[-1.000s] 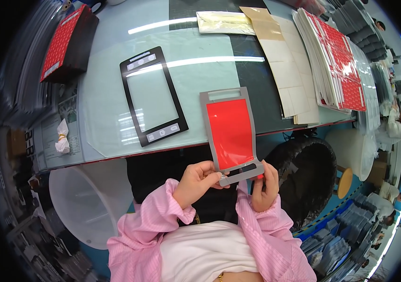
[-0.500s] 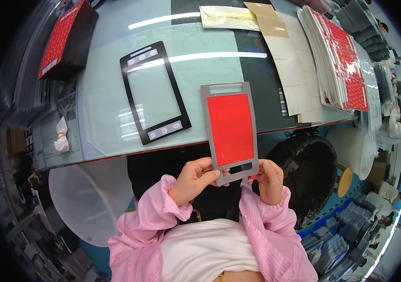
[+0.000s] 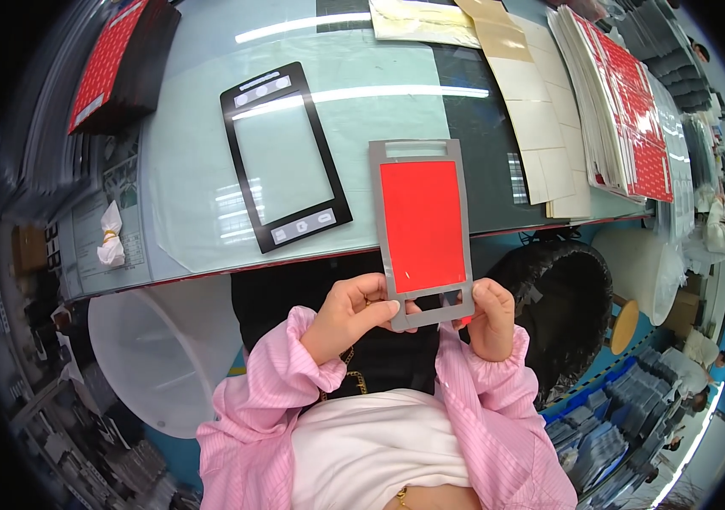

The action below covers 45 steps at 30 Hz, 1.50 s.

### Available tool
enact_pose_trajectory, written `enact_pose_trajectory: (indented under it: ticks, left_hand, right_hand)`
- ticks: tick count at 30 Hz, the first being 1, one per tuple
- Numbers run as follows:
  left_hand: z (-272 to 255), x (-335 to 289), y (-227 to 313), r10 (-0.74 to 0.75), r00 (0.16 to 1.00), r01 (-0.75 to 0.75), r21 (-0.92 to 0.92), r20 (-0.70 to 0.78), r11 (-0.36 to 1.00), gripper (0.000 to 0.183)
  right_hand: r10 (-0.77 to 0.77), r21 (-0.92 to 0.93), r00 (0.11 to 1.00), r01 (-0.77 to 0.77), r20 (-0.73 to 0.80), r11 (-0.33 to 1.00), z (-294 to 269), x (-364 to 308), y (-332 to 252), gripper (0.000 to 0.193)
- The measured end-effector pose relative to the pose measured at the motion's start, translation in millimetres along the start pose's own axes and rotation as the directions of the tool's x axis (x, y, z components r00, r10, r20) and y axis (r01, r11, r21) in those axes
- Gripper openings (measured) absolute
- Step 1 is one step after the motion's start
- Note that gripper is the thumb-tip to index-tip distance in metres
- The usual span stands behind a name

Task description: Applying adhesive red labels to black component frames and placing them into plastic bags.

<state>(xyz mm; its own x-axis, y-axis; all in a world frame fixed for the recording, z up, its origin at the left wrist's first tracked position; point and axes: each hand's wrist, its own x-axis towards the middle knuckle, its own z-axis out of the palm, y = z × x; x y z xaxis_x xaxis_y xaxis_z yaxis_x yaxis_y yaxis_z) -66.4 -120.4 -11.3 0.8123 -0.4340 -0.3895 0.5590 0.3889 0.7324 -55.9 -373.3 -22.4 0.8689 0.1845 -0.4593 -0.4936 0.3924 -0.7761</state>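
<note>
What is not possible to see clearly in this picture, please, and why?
In the head view:
- gray-framed red panel: underside, facing away
- left hand: some fingers, behind the panel
- small red piece: full shape, partly covered near the right hand
- yellow-white packet: cut by upper edge
- distant co-worker: actions, too small
</note>
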Motion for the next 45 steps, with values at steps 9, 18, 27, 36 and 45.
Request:
enact_pose_trajectory:
  ticks: [9,18,27,36,45]
  left_hand:
    - [-2,-3,-4,0.029,1.000,-0.031,-0.168,-0.011,0.985,0.033]
    - [6,-10,-3,-0.038,0.999,0.041,-0.061,0.037,0.997,0.026]
    - [12,-9,-4,-0.040,0.999,0.040,-0.047,0.014,0.998,0.022]
    - [9,-9,-8,-0.038,0.999,0.037,-0.012,-0.007,0.999,0.019]
    - [7,-9,-16,0.026,0.999,-0.025,0.029,-0.040,0.999,0.014]
  right_hand:
    - [-0.009,0.081,1.000,0.009,-0.007,0.997,8,-2,-5,0.022]
    - [-0.009,0.096,1.000,0.008,0.006,0.995,8,-4,-6,0.024]
    - [-0.017,0.093,1.000,0.015,0.018,0.996,9,-5,-7,0.024]
    - [-0.013,0.096,1.000,0.012,0.014,0.995,9,-2,-6,0.024]
    - [-0.009,0.095,1.000,0.007,0.017,0.995,7,-2,-4,0.023]
